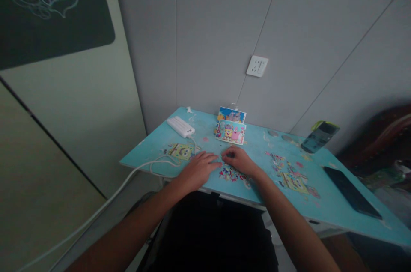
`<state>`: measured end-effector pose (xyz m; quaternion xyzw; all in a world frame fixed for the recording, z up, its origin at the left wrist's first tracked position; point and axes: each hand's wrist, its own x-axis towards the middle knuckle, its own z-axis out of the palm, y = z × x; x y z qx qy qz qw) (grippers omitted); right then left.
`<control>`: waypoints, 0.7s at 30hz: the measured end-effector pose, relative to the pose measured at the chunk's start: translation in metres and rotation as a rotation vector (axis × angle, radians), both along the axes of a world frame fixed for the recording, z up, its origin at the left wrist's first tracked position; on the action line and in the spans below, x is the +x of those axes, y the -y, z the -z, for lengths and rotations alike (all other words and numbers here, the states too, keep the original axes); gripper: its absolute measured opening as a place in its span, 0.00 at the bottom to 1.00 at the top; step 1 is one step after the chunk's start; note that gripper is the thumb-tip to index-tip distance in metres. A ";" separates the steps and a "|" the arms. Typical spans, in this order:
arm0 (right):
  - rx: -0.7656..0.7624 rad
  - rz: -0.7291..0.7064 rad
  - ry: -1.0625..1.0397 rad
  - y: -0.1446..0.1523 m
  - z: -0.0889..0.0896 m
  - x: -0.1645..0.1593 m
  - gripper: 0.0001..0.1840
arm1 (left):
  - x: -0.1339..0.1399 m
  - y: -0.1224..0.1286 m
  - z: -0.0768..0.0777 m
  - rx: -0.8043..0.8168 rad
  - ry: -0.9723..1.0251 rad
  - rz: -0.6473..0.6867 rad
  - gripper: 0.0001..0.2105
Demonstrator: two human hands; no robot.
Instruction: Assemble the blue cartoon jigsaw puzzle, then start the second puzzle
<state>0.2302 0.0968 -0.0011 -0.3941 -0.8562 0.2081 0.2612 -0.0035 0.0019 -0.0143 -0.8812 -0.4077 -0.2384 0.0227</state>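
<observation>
My left hand lies on the light blue table with its fingers stretched out, just left of a heap of small colourful pieces, perhaps jigsaw pieces. Directly behind the heap, my right hand is closed, thumb and fingers drawn together; what they hold, if anything, is too small or hidden to make out. Beyond both hands stand two cartoon picture cards, a front card and a bluer back card. More loose pieces are scattered to the right of my right forearm.
A white power bank with a white cable sits on the left. On the right are a dark tablet-like slab and a bottle with a yellow-green top. Behind the table is a grey wall with a socket.
</observation>
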 end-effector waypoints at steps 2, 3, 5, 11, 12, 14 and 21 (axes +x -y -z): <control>-0.003 0.006 -0.019 0.000 0.001 0.000 0.08 | 0.001 0.000 -0.001 -0.003 0.026 -0.027 0.20; -0.004 0.009 -0.031 0.001 0.002 0.001 0.08 | 0.001 0.001 -0.002 -0.005 0.040 -0.039 0.20; -0.006 0.010 -0.057 0.003 0.002 0.001 0.08 | 0.001 0.001 -0.003 -0.011 0.071 -0.064 0.21; -0.044 0.006 -0.133 0.010 0.004 -0.004 0.08 | -0.001 -0.007 0.002 -0.030 0.183 -0.167 0.18; -0.060 -0.001 -0.147 0.010 0.005 -0.005 0.08 | -0.002 -0.009 0.003 -0.034 0.198 -0.184 0.17; -0.096 -0.019 -0.181 0.010 0.006 -0.006 0.08 | -0.003 -0.014 0.002 -0.045 0.229 -0.217 0.13; -0.191 0.002 -0.384 0.007 -0.001 -0.007 0.13 | 0.002 -0.025 -0.015 -0.181 0.365 -0.204 0.15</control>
